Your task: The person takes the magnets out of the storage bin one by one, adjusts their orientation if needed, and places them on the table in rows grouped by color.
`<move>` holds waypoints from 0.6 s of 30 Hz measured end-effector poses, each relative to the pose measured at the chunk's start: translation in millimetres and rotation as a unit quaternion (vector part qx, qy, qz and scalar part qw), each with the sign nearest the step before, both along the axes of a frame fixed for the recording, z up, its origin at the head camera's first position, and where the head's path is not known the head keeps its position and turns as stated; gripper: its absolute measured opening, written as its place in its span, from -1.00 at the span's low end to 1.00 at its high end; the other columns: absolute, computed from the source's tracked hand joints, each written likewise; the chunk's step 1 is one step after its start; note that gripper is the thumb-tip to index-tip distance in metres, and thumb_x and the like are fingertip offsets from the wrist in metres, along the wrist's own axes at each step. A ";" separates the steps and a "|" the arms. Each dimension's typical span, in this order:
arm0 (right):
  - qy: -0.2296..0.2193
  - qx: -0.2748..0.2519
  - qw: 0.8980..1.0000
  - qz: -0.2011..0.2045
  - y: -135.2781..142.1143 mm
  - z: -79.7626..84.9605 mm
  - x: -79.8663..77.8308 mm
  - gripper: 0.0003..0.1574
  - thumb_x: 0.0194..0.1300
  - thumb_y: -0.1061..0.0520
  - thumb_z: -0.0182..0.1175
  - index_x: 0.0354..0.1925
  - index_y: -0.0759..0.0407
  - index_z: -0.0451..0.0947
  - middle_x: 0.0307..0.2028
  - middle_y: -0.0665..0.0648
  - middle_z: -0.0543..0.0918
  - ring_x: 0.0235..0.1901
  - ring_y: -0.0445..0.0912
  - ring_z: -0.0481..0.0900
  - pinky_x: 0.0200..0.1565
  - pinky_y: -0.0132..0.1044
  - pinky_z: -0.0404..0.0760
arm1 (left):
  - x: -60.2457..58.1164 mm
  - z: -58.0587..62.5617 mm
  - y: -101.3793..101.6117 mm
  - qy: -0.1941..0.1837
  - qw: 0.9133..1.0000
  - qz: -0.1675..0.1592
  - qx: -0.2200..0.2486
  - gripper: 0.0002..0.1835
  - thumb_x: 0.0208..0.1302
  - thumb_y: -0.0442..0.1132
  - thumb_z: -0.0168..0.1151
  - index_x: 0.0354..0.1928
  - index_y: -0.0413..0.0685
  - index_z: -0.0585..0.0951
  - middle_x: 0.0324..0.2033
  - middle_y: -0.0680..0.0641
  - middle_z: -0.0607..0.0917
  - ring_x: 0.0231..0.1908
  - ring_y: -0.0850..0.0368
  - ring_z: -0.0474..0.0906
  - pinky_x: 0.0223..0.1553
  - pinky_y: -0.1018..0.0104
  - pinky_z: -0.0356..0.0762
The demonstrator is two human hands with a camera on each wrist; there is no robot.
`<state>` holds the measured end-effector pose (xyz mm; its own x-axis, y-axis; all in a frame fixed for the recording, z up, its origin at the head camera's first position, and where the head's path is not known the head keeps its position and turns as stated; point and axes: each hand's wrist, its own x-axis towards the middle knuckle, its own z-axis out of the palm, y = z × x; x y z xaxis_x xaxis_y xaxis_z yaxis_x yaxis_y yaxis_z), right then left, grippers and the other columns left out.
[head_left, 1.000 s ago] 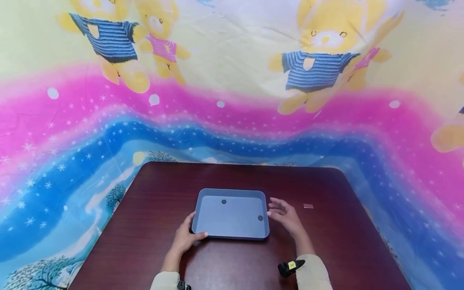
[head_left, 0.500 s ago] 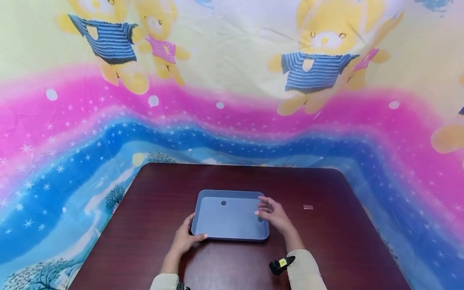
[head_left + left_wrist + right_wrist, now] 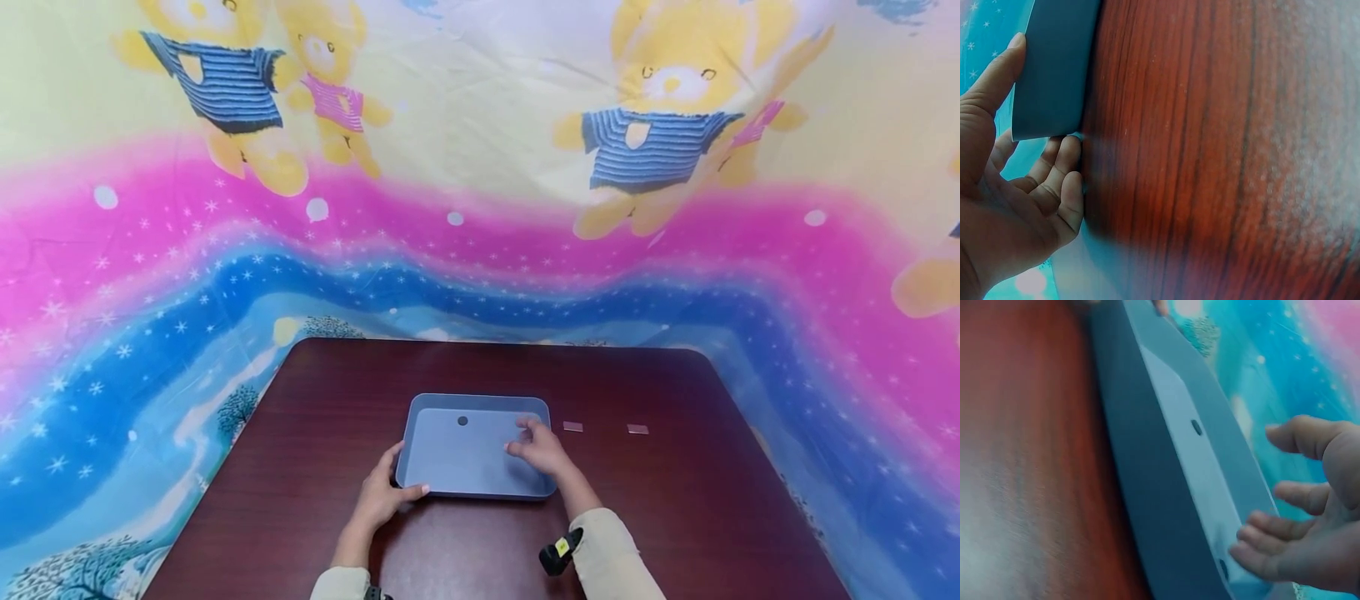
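A grey rectangular tray [image 3: 450,467] sits on the table. My left hand [image 3: 381,496] holds its near left corner; in the left wrist view, the thumb lies at the rim and the fingers bend against the side wall. My right hand [image 3: 540,450] hovers over the tray's right part, fingers loosely bent and apart, nothing held. Inside the tray, toward the back, lies a small dark round disc [image 3: 462,421]. A second dark disc [image 3: 1223,570] shows below the right fingertips in the right wrist view; the hand hides it in the head view.
Two small, flat, pinkish rectangular pieces lie right of the tray, a nearer one [image 3: 573,427] and a farther one [image 3: 637,429]. The dark red wooden table [image 3: 465,550] ends at the back against a printed bear curtain [image 3: 480,233].
My right hand has moved left from beside the tray's right wall to above its inside. This uncovers the nearer pinkish piece. The left hand and tray stay put.
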<state>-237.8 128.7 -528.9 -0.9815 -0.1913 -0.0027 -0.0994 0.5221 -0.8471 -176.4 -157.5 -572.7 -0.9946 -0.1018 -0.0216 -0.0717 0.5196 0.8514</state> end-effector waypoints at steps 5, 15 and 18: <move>0.016 0.047 0.999 -0.022 -8.8 -8.7 3.5 -0.35 -0.12 0.13 0.26 -0.04 0.42 0.37 -0.17 0.36 0.48 -0.14 0.14 0.41 -0.18 -0.07 0.37 | -1.2 -1.8 -0.1 -0.002 1.000 -0.004 0.020 0.01 -0.39 0.06 0.45 0.23 0.13 0.18 -0.06 -0.30 0.45 -0.15 -0.05 0.41 -0.35 0.22 0.43; 0.043 0.072 0.996 -0.042 -14.0 -21.0 4.8 -0.40 -0.12 0.15 0.26 -0.06 0.35 0.40 -0.16 0.29 0.50 -0.14 0.11 0.42 -0.15 -0.07 0.36 | -1.1 -2.4 0.4 0.002 1.000 -0.003 0.017 0.01 -0.39 0.03 0.46 0.23 0.10 0.19 -0.07 -0.30 0.45 -0.14 -0.06 0.41 -0.28 0.14 0.39; 0.050 0.053 0.997 -0.040 -14.9 -24.4 3.9 -0.44 -0.11 0.17 0.26 -0.07 0.34 0.42 -0.18 0.29 0.51 -0.17 0.10 0.44 -0.18 -0.09 0.38 | -1.1 -1.4 -0.4 0.005 1.000 -0.002 0.016 0.00 -0.38 0.03 0.45 0.23 0.09 0.19 -0.05 -0.29 0.44 -0.11 -0.07 0.39 -0.23 0.12 0.37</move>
